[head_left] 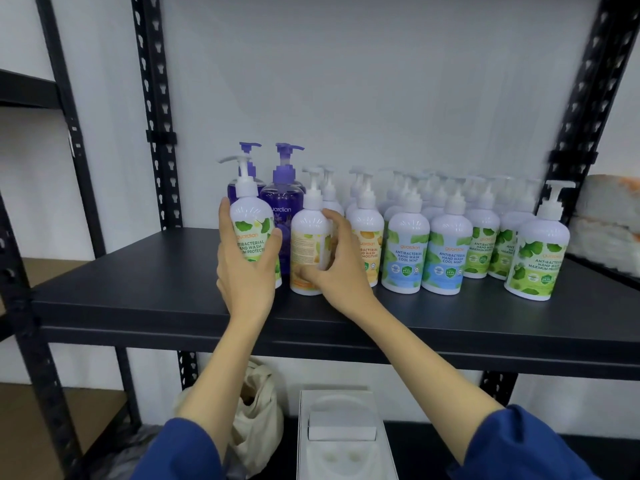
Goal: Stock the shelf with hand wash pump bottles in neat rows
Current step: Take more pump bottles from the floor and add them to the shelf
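Observation:
On the black shelf [145, 289] stand several white hand wash pump bottles in rows. My left hand [244, 271] is wrapped around a green-label bottle [249, 220] at the left end of the front row. My right hand [337, 261] grips an orange-label bottle [308, 244] just to its right, label turned away from me. Two purple bottles [282, 199] stand behind these. Further right are another orange-label bottle [369, 233], blue cool mint bottles [407, 251] and more green-label bottles [535, 258], with further rows behind, partly hidden.
Black perforated uprights [156, 109] frame the shelf against a white wall. White bundled material [609, 216] lies on the neighbouring shelf at right. Below sit a cloth bag [256, 407] and a white moulded tray [343, 434]. Bare shelf surface lies left of the bottles.

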The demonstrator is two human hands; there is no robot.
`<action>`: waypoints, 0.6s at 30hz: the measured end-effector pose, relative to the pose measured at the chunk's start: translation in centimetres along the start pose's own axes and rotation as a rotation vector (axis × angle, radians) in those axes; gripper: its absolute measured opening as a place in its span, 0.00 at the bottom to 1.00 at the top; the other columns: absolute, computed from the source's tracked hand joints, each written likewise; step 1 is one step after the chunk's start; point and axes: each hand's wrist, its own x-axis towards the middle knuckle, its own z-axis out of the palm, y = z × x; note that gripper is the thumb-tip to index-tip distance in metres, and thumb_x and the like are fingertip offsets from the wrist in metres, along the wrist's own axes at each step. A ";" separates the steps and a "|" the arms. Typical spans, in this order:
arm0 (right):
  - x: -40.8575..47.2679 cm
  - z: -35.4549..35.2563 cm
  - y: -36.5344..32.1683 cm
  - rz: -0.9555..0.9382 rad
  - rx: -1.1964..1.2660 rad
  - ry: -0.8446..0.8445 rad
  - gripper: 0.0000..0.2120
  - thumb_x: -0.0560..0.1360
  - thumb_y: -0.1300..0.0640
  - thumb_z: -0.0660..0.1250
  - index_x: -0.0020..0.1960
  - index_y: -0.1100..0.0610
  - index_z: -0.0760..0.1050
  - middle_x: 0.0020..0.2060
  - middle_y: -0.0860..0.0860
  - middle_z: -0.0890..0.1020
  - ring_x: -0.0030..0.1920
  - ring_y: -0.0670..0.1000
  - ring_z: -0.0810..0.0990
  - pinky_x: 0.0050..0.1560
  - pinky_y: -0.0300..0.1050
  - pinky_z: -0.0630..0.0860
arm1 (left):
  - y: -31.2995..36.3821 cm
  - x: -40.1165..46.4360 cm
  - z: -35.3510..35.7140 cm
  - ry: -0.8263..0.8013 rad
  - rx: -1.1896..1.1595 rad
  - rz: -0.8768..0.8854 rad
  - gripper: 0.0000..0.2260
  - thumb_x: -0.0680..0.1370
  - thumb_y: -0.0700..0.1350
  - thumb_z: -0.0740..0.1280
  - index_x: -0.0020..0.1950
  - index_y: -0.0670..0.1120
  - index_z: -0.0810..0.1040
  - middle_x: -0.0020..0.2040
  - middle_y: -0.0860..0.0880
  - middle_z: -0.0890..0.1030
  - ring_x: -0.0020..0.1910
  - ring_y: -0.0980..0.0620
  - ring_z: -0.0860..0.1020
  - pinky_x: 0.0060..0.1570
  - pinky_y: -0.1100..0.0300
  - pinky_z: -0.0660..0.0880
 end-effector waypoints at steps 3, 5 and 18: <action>-0.3 0.1 -0.3 -0.006 -0.047 0.026 0.39 0.66 0.62 0.74 0.71 0.49 0.58 0.60 0.50 0.64 0.56 0.42 0.64 0.54 0.25 0.66 | 0.0 0.0 0.0 -0.009 0.002 0.013 0.34 0.75 0.55 0.67 0.76 0.62 0.52 0.63 0.49 0.73 0.59 0.50 0.73 0.53 0.56 0.68; -0.3 0.1 -0.4 -0.033 -0.048 0.009 0.39 0.66 0.61 0.72 0.72 0.49 0.57 0.63 0.50 0.65 0.61 0.46 0.65 0.62 0.41 0.70 | 0.0 -0.1 0.0 -0.014 -0.009 0.019 0.34 0.75 0.55 0.67 0.75 0.62 0.52 0.63 0.49 0.74 0.58 0.50 0.74 0.53 0.56 0.69; -0.6 0.1 -0.4 -0.053 -0.202 0.027 0.39 0.69 0.61 0.72 0.73 0.47 0.56 0.64 0.52 0.63 0.59 0.46 0.65 0.58 0.36 0.66 | 0.0 -0.1 -0.1 -0.015 -0.010 0.045 0.33 0.75 0.56 0.67 0.75 0.62 0.53 0.63 0.50 0.74 0.58 0.51 0.75 0.53 0.57 0.70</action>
